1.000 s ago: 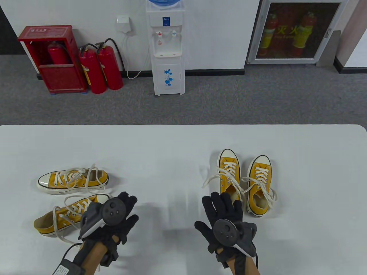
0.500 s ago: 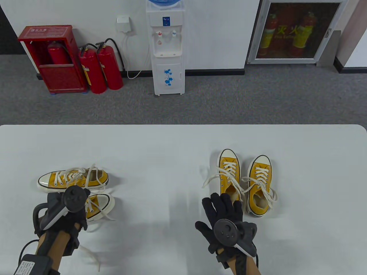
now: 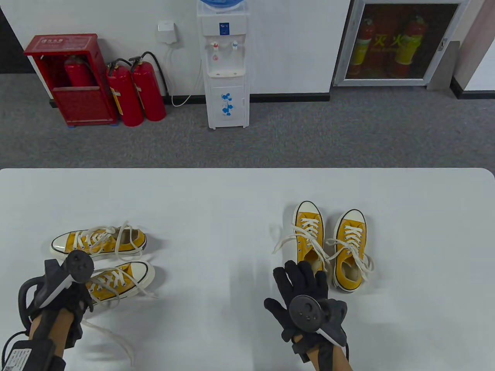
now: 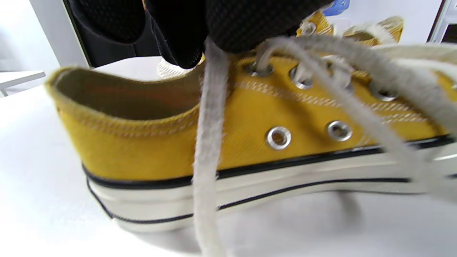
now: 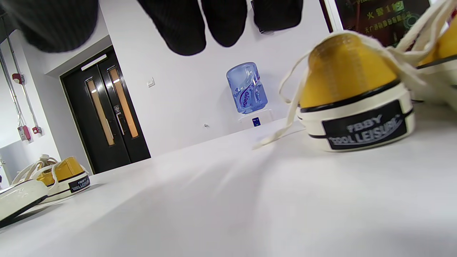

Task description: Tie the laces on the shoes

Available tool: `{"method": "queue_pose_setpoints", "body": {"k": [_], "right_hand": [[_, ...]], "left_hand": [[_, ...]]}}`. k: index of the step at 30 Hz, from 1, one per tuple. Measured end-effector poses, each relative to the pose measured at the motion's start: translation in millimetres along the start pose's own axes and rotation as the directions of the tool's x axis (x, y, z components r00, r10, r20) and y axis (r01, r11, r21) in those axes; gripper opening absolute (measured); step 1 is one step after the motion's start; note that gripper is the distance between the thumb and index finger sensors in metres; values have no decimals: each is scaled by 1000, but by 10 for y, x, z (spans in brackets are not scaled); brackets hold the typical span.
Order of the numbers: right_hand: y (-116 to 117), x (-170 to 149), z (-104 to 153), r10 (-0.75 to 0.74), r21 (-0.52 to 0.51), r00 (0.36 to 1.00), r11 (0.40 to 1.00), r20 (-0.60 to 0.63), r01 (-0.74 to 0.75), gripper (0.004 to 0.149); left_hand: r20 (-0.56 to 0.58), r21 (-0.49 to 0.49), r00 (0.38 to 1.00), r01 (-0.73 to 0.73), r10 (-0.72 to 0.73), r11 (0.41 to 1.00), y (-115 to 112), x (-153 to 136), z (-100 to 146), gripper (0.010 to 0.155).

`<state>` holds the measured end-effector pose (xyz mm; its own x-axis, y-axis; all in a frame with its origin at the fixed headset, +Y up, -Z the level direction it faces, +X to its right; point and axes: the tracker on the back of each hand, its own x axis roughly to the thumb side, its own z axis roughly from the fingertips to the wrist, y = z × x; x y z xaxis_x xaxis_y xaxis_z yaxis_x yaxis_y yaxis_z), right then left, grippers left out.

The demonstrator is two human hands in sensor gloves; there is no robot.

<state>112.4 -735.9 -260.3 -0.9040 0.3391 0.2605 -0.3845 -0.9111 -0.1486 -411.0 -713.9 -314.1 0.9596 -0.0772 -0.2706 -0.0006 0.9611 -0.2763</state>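
Two pairs of yellow canvas shoes with loose white laces lie on the white table (image 3: 216, 208). My left hand (image 3: 71, 295) grips the heel end of the near-left shoe (image 3: 123, 278), whose toe points right. In the left wrist view my fingers (image 4: 232, 21) curl over its collar (image 4: 125, 103), and a lace (image 4: 209, 142) hangs down from under them. The far-left shoe (image 3: 98, 241) points left. My right hand (image 3: 301, 276) lies flat with spread fingers, just behind the heel of the right pair's left shoe (image 3: 309, 232). That pair's other shoe (image 3: 350, 247) stands beside it.
One long lace end (image 3: 116, 340) trails over the table toward the front edge beside my left forearm. Beyond the table's far edge stand a water dispenser (image 3: 226, 65) and red fire extinguishers (image 3: 135, 91) on grey carpet.
My left hand has slid left along the near-left shoe to its heel end, and the shoe has swung to lie level with its toe to the right. The right hand has stayed put.
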Motion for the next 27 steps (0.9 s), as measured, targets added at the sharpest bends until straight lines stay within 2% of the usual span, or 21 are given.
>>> {"method": "queue_pose_setpoints", "body": {"k": [6,10,16,21,27], "right_hand": [[4,5,0,4,17,1000,1000,1,-4,81],[13,12,-3,6,29,1000,1000,3,-6,80],[16,16,-9,9,35,1000,999,2,-9,80],[15,8,-14,3,37,1000,999,-4,-3,80],[11,0,-17,-9,36,1000,999,-7,9,80]], "left_hand": [[-21,19,999,26,-25,999,-93,-27,-69,56],[-32,93,996,82,-79,992,-148,-28,-95,50],[-20,117,994,106,-104,988,-126,-52,-106,44],[44,108,999,16,-21,994,-28,-63,6,43],[162,129,986,-53,32,990,210,236,254,44]]}}
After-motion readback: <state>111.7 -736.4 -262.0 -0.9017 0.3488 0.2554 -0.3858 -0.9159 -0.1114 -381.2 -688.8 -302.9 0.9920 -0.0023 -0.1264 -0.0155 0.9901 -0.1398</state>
